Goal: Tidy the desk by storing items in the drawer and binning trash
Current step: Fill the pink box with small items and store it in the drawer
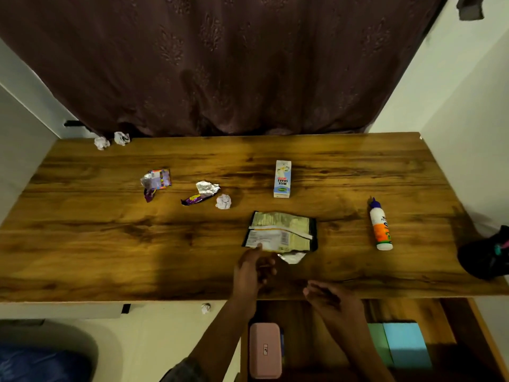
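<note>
A flattened gold snack wrapper (pixel 281 231) lies on the wooden desk (pixel 82 244), with a torn foil scrap (pixel 292 257) at its near edge. My left hand (pixel 253 268) reaches over the desk's front, its fingertip touching the wrapper's near left corner, the other fingers loosely curled. My right hand (pixel 330 299) hovers at the desk's front edge above the open drawer (pixel 316 340), loosely curled and holding nothing. A milkshake carton (pixel 283 179) and a glue bottle (pixel 380 224) lie further back and to the right.
Two purple wrappers (pixel 155 181) (pixel 201 193) and a paper ball (pixel 223 201) lie centre-left; two paper balls (pixel 111 140) sit at the back left. The drawer holds a pink case (pixel 265 350) and sticky notes (pixel 406 344). A black object (pixel 484 257) sits at the right edge.
</note>
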Available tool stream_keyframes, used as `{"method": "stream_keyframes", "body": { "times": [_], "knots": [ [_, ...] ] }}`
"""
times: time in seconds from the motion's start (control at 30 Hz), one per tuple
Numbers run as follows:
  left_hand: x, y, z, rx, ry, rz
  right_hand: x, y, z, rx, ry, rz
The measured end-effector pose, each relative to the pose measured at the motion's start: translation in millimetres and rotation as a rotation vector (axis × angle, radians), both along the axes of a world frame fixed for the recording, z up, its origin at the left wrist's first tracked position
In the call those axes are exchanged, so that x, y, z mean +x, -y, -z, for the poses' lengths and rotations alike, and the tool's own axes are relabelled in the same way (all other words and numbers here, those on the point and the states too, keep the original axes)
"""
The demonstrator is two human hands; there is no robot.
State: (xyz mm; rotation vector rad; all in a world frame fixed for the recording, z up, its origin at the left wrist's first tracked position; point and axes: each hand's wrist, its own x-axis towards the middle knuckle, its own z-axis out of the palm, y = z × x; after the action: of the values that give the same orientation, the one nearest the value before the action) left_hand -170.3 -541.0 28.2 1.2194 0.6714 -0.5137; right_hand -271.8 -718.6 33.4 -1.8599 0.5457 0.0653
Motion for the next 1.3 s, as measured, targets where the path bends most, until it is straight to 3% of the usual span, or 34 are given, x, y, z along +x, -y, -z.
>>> {"method": "stream_keyframes", "body": {
  "times": [0.2,0.3,0.53,1.1,1.3],
  "knots": [
    [1,23,-1,-0.057,-0.06,0.173,-3,-2,-1,-0.073,-0.017,-0.007],
    [-5,20,0,0.056,-0.076,0.234,-3,0,-5,-0.068,-0.035,0.028],
    [-9,4,-19,0.118,0.089,0.252,9,6,-17,-0.024,-0.018,0.053],
    [8,-123,-60,0.234,0.203,-0.226,60,-58,-16,0.148,-0.158,-0.126],
    [-16,-138,-82,0.207,0.235,-0.338,64,-82,-31,0.15,-0.089,-0.217]
  ]
}}
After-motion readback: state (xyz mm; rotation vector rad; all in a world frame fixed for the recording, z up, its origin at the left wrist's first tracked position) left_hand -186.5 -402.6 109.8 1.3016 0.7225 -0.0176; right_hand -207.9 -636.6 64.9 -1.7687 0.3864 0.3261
